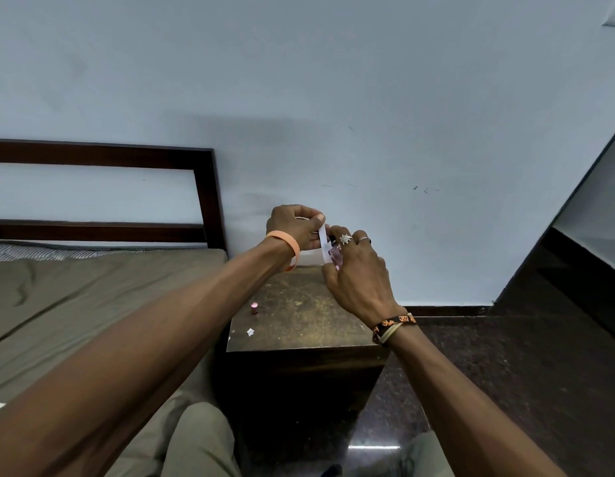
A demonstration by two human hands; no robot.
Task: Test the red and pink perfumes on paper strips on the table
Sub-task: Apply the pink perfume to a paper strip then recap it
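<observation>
Right hand (359, 280) wrapped round the pink perfume bottle (335, 259), fingers curled on it, one fingertip up at the dark nozzle end. Whether it is pressing, cannot tell. Left hand (294, 228) pinches a white paper strip (322, 241) between thumb and fingers; the strip hangs just in front of the nozzle, close against the bottle. Both are held up over the far side of the dark wooden table (299, 321), near the wall. Judged step: spraying the pink scent on the strip. To do it well, aim at the strip's free lower part, away from the pinching fingers — one short press, strip held steady. On the table: small pink cap (254, 308) upright at the left, well apart from the hands; paper scrap (250, 332) near the front edge. Bed (75, 304) alongside, left. Red perfume not seen.
</observation>
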